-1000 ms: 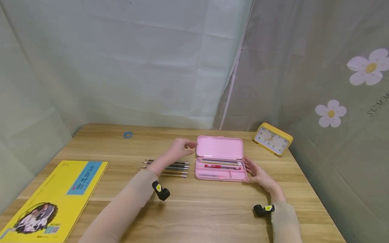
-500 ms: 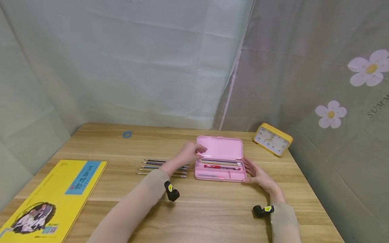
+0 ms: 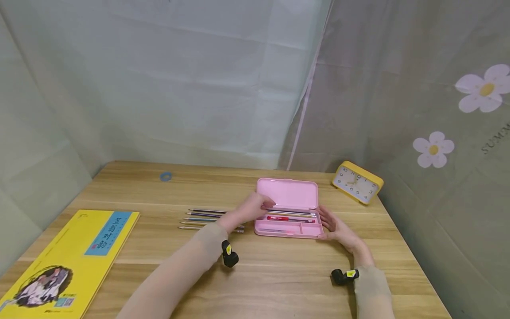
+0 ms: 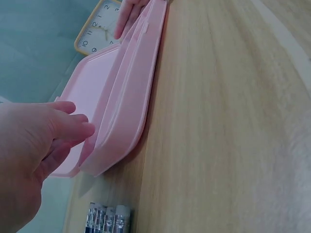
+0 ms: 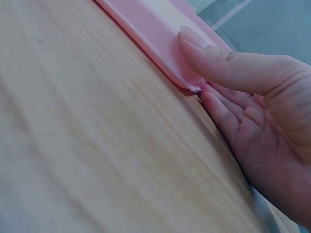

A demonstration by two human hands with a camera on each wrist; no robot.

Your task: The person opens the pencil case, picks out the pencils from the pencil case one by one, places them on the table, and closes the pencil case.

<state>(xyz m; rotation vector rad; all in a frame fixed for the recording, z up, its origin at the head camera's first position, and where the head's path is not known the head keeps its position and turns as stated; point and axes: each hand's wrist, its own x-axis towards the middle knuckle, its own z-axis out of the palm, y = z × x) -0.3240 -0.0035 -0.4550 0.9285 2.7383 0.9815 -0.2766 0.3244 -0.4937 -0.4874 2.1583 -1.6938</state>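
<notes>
A pink pencil case [image 3: 264, 233] lies with its lid [image 3: 292, 192] raised at the back. In it are pencils [image 3: 295, 213] in the rear compartment and a red pen [image 3: 280, 218] before them. My left hand [image 3: 253, 207] is over the case's left end, fingers loosely bent, by the pencils' ends; in the left wrist view nothing shows between its fingers. My right hand [image 3: 338, 228] holds the case's right end, thumb at the front corner [image 5: 204, 53] and fingers along the side. Several pencils [image 3: 203, 215] lie side by side on the table, partly hidden under my left forearm.
A yellow book [image 3: 67, 261] lies at the left of the wooden table [image 3: 279, 279]. At the back left is a small blue ring [image 3: 165, 176]. A yellow alarm clock [image 3: 358, 182] stands at the back right, behind my right hand.
My left hand has moved right, from beside the pencil case to over its left end, and come down lower. My right hand has stayed at the right end of the case.
</notes>
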